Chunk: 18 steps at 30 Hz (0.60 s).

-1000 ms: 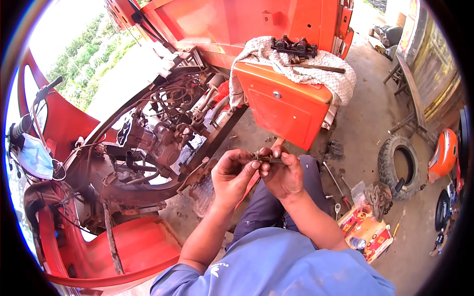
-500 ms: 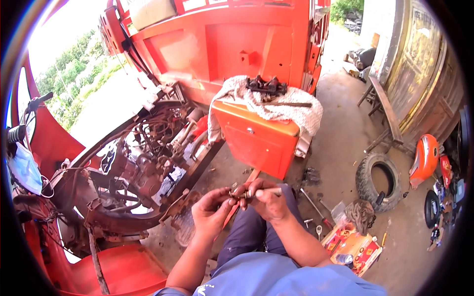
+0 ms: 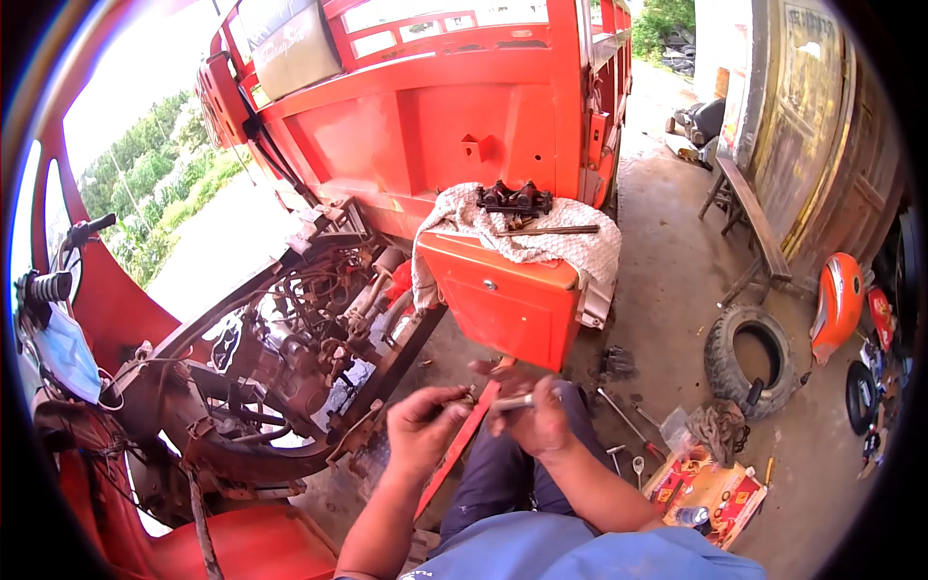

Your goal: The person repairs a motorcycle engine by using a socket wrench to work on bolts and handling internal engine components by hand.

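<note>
My left hand (image 3: 423, 425) is closed, thumb and fingertips pinching a small brassy metal part (image 3: 469, 397) too small to name. Just right of it, my right hand (image 3: 543, 425) holds a short pale cylindrical rod (image 3: 512, 402) under the thumb, its fingers partly stretched out and a little blurred. Both hands are above my lap, apart from each other. Beyond them stands an orange-red metal box (image 3: 498, 300) draped with a whitish cloth (image 3: 590, 239). A dark metal part with two raised humps (image 3: 514, 198) rests on the cloth, beside a thin rod (image 3: 551, 230).
To the left lies an open vehicle frame with an exposed engine (image 3: 300, 358). A red truck bed (image 3: 425, 135) rises behind the box. On the right floor are a tire (image 3: 720, 362), a wooden bench (image 3: 754, 217), a long-handled tool (image 3: 628, 420) and a cardboard tray (image 3: 710, 493).
My hands have moved apart, and the right fingers have opened out while the rod stays in that hand. The whole view has shifted slightly, showing more of the truck bed.
</note>
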Motion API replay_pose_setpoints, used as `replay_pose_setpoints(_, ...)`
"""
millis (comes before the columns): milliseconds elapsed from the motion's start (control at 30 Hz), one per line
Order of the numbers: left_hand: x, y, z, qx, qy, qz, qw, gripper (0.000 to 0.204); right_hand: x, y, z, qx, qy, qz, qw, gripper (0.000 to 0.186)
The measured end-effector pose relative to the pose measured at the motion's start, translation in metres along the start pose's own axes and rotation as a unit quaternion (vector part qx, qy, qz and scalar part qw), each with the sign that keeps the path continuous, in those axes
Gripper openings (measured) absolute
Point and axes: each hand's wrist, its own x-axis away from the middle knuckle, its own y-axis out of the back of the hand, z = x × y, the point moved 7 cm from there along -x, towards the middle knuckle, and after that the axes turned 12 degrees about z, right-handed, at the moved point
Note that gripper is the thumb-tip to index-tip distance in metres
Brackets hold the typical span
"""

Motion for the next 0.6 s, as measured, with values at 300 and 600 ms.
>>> replay_pose_setpoints(300, -0.192, -0.022, -0.095, -0.444, -0.149, 0.009, 0.884, 0.019, 0.057, 0.093, 0.008, 0.156, -0.08, -0.282, 0.943, 0.013)
replay_pose_setpoints(600, -0.255, -0.045, -0.064, -0.495, -0.161, 0.113, 0.847, 0.031, 0.086, 0.116, -0.036, 0.19, -0.175, -0.216, 0.942, 0.014)
